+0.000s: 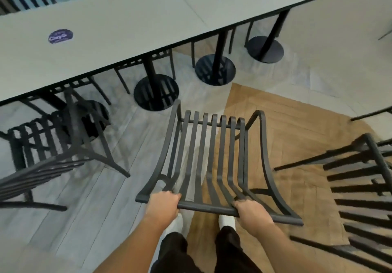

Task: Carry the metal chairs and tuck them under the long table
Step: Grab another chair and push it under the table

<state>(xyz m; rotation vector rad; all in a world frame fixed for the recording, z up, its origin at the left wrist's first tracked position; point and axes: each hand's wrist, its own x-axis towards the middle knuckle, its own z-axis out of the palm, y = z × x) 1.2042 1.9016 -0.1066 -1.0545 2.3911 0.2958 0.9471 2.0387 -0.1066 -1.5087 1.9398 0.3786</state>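
Both forearms are being reached forward and down from the bottom edge, bare to the wrist. The left hand (163, 203) is being curled over the top rail of the chair (209, 158), knuckles up, fingers wrapped round the bar near its left end. The right hand (251, 212) is being closed on the same rail further right, fingers hooked over the bar between the slats. White shoes and dark trousers are being glimpsed just below the rail.

The chair is being held by its back, seat facing away toward the table (131, 24). It is being shown as dark grey metal, with curved slats running from rail to seat and armrests sweeping down on both sides. Whether its legs are touching the floor cannot be told. It is being kept short of the table edge, in front of a round black base (156, 92).

A second chair (48, 151) is being seen at left beside the table, a third (360, 187) at right. Further off, more chairs are being seen under the pale tabletop, where a round blue sticker (60, 36) is lying.
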